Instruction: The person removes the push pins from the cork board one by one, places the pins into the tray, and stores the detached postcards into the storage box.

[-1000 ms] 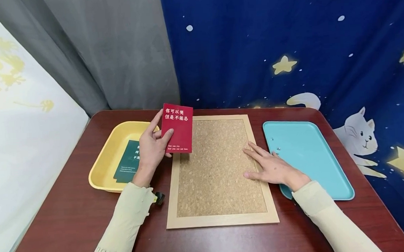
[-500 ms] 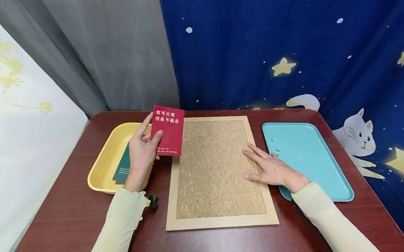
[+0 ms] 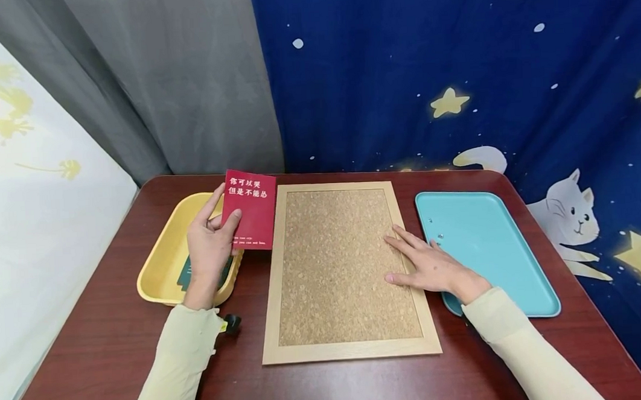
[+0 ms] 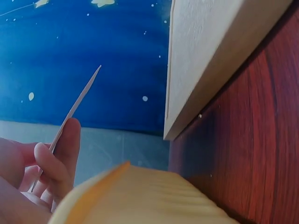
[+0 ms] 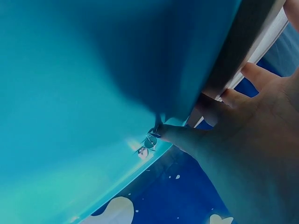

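My left hand [image 3: 211, 242] pinches a red card [image 3: 252, 218] with white lettering, thumb in front and fingers behind. It holds the card raised over the right side of a yellow basket [image 3: 149, 281], and in the left wrist view the card [image 4: 77, 102] shows edge-on. Dark green cards [image 3: 184, 278] lie in the basket, partly hidden by the hand. My right hand [image 3: 430, 265], fingers spread, rests on the right edge of a wood-framed cork board [image 3: 346, 271]. One finger of it reaches into a blue tray [image 3: 497, 257], at small metal thumbtacks [image 5: 144, 151].
The dark red-brown table [image 3: 105, 356] carries basket, board and tray from left to right. Behind it hang a grey curtain [image 3: 200, 79] and a blue starry curtain [image 3: 368, 70]. A white patterned cloth [image 3: 45, 238] stands on the left.
My left hand has moved left with the red card, from over the board's upper left corner to over the basket. My right hand has stayed in place.
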Demonstrator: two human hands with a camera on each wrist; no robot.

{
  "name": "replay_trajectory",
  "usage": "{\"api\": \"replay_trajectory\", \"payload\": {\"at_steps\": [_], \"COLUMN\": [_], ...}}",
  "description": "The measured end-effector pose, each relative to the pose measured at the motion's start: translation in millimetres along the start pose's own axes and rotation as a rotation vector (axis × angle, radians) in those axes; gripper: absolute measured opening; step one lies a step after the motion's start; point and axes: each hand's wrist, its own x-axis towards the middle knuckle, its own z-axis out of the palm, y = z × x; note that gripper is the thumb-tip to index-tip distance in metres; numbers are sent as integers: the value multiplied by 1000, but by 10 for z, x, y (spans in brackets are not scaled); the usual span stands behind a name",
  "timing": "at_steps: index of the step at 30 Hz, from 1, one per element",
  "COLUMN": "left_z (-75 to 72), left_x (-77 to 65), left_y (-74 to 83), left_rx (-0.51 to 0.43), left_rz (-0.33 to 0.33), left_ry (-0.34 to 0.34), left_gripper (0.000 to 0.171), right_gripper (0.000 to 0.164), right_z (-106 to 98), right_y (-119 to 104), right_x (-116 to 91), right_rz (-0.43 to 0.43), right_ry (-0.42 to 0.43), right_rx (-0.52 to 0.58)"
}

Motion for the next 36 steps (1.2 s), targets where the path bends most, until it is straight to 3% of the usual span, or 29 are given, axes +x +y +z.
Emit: {"api": "replay_trajectory", "payload": {"at_steps": [6, 16, 36], "left_z": [-85, -237, -538], "left_x": [26, 49, 46], "left_y": [-30, -84, -209], "left_rx": [-58, 24, 143], "left_rz": [-23, -113, -184], "left_ry": [41, 88, 187], "left_gripper": [60, 60, 55], "right_gripper": [91, 91, 91], "right_z": [-4, -7, -27], "right_y": [-7, -10, 3], "right_x": [-14, -17, 4], "right_rz": [5, 3, 7], "right_ry": [1, 3, -8], "right_rx": [4, -7, -2]}}
